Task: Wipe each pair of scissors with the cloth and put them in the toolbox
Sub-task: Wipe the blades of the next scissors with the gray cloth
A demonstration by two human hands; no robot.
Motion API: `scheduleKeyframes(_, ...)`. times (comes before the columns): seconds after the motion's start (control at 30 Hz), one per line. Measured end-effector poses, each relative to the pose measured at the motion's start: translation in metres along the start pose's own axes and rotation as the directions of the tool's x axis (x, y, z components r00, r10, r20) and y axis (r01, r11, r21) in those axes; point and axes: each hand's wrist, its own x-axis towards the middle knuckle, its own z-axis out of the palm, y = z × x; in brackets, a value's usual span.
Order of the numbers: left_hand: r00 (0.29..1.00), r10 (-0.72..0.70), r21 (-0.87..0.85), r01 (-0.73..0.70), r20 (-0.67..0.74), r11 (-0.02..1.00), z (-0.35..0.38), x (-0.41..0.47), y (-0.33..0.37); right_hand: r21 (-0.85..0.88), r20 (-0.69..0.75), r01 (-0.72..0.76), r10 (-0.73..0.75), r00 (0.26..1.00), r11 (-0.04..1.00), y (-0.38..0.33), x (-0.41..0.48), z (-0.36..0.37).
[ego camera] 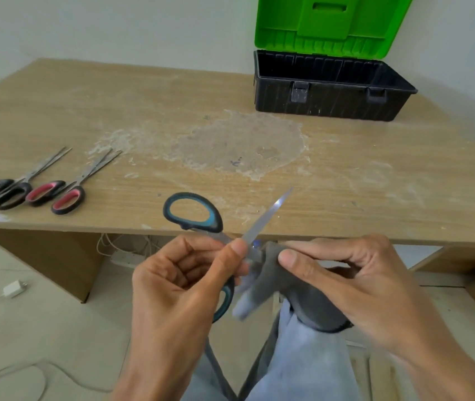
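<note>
Scissors (265,217), blades spread, hang before the tabletop (346,198) edge: left hand (178,285) grips near the pivot, right hand (346,279) pinches soft cloth (297,290) on a blade. Stiff, light, sharp; handles look the safest hold.

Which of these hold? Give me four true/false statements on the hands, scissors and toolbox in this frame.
1. The toolbox stands with its lid up. True.
2. Two pairs, the black-handled scissors and the red-handled scissors, lie on the table at its left. True.
3. The left hand holds the cloth. False: the left hand grips the blue-handled scissors, and the right hand pinches the cloth.
4. The blue-handled scissors rest inside the toolbox. False: they are held in the air at the table's near edge.
</note>
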Motion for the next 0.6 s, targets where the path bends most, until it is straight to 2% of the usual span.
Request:
scheduleKeyframes(0.13, 0.998, 0.066, 0.051, -0.067, 0.014, 0.996, 0.003, -0.004, -0.002, -0.027, -0.045, 0.103, -0.104, 0.994, 0.994, -0.001, -0.004, 0.006)
scheduleKeyframes(0.33, 0.998, -0.011, -0.082, 0.017, 0.068, 0.996, 0.003, -0.006, -0.003, -0.044, 0.083, -0.018, 0.021, 0.996, 0.999, -0.001, -0.003, 0.006)
scheduleKeyframes(0.47, 0.997, -0.024, -0.105, 0.032, 0.076, 0.994, 0.004, -0.009, -0.005, 0.104, 0.065, -0.023, 0.016, 0.998, 0.994, -0.001, -0.004, 0.008)
scheduleKeyframes(0.6, 0.996, -0.048, -0.109, 0.056, 0.071, 0.992, 0.003, -0.01, -0.006, 0.107, 0.053, -0.033, 0.027, 0.998, 0.994, 0.001, -0.005, 0.012)
